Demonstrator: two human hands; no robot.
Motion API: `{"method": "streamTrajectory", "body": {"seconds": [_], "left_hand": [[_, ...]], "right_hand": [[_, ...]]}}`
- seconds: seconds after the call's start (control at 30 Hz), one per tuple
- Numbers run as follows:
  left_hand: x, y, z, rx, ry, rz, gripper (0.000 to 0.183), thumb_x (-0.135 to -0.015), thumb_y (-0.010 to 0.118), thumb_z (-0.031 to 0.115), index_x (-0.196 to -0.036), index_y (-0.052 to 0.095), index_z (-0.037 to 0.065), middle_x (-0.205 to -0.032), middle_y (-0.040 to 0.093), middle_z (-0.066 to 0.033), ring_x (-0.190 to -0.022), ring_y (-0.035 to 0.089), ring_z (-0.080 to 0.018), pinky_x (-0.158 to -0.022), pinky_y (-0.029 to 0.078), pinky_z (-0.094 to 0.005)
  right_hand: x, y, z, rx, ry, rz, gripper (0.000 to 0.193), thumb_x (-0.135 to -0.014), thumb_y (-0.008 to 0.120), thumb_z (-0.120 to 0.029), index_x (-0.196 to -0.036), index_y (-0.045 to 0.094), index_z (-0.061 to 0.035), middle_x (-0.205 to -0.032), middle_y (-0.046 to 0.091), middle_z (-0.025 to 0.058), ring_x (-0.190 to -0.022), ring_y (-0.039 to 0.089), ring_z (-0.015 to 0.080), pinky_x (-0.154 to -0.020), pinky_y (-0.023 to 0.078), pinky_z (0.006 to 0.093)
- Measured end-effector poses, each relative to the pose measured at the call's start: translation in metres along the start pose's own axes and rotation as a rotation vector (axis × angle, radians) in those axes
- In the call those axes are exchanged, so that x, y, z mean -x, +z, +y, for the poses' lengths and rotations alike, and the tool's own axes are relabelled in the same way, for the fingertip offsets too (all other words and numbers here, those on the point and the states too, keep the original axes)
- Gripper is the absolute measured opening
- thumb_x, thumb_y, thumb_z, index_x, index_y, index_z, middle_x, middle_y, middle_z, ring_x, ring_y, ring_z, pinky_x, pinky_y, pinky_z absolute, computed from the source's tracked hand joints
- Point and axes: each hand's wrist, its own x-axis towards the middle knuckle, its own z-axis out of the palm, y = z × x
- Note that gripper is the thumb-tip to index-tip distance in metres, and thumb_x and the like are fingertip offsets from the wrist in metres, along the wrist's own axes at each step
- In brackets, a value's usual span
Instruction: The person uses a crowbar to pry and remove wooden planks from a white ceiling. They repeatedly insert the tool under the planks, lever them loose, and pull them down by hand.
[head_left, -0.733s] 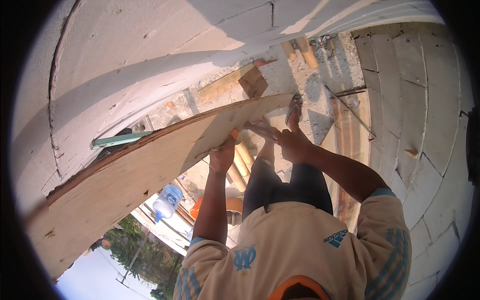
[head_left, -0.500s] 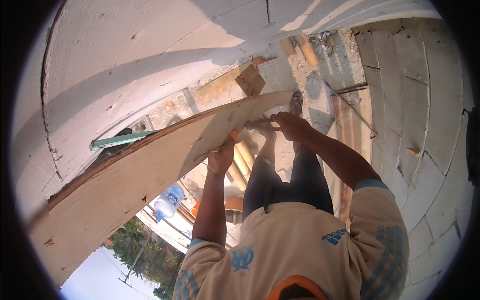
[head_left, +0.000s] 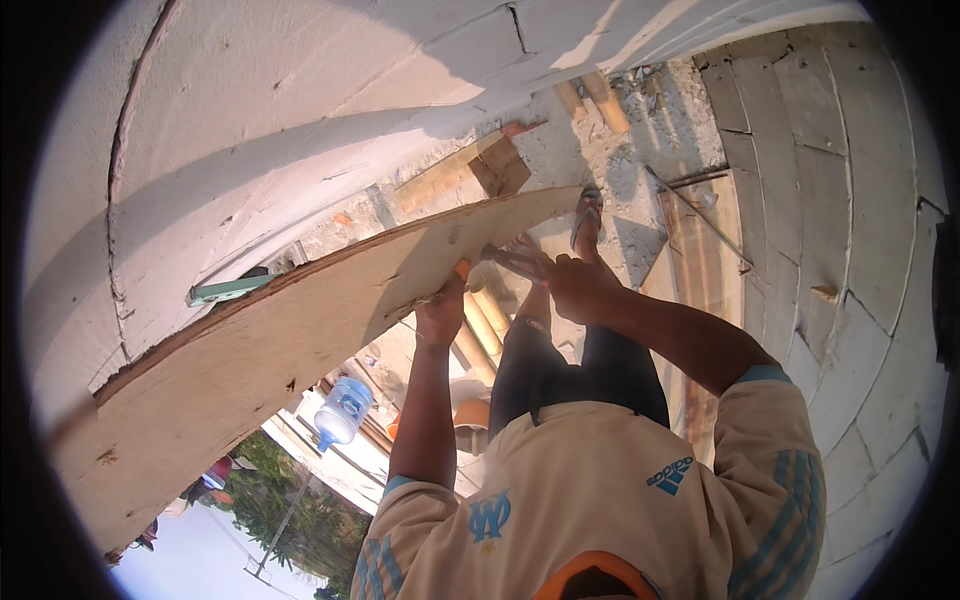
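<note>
A long plywood board (head_left: pixel 250 370) slants across the view from lower left to upper middle. At its near edge my left hand (head_left: pixel 442 315) is closed round a tool with an orange end (head_left: pixel 462 269); the fingers hide the rest of it. My right hand (head_left: pixel 580 290) grips the handle of a hammer (head_left: pixel 518 264), somewhat blurred. The hammer's head points left, close to the orange end and apart from it.
Pale block walls rise on the far side (head_left: pixel 290 130) and the right (head_left: pixel 800 200). Bamboo poles (head_left: pixel 487 318), a clear blue water jug (head_left: pixel 342 412), a cardboard-brown box (head_left: pixel 500 167) and a green metal piece (head_left: pixel 230 288) lie around. My sandalled foot (head_left: pixel 588 220) is by the board's far end.
My right hand has come nearer to me, and the hammer now tilts with its head farther up than the hand. My left hand stays at the board's edge. The view has shifted slightly.
</note>
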Motion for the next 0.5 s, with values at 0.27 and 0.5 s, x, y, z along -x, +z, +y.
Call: {"method": "streamTrajectory", "body": {"seconds": [0.27, 0.5], "left_hand": [[-0.004, 0.008, 0.024, -0.191, 0.107, 0.088, 0.013, -0.092, 0.063, 0.005, -0.102, 0.065, -0.002, -0.097, 0.067, -0.0158, -0.084, 0.064, -0.0303, -0.075, 0.052, -0.0387], [-0.008, 0.005, 0.026, 0.077, -0.073, 0.083, 0.012, -0.092, 0.062, 0.004, -0.103, 0.065, -0.001, -0.1, 0.067, -0.0167, -0.087, 0.064, -0.0339, -0.075, 0.052, -0.0397]], "right_hand": [[-0.089, 0.031, 0.088, 0.106, -0.38, 0.329, 0.048, -0.085, 0.063, -0.014, -0.129, 0.048, -0.0039, -0.105, 0.06, 0.0153, -0.098, 0.064, 0.0327, -0.084, 0.053, 0.0436], [-0.037, 0.02, 0.053, 0.05, -0.177, 0.178, 0.048, -0.089, 0.061, -0.015, -0.133, 0.045, -0.0028, -0.109, 0.061, 0.0174, -0.095, 0.066, 0.0335, -0.08, 0.054, 0.045]]}}
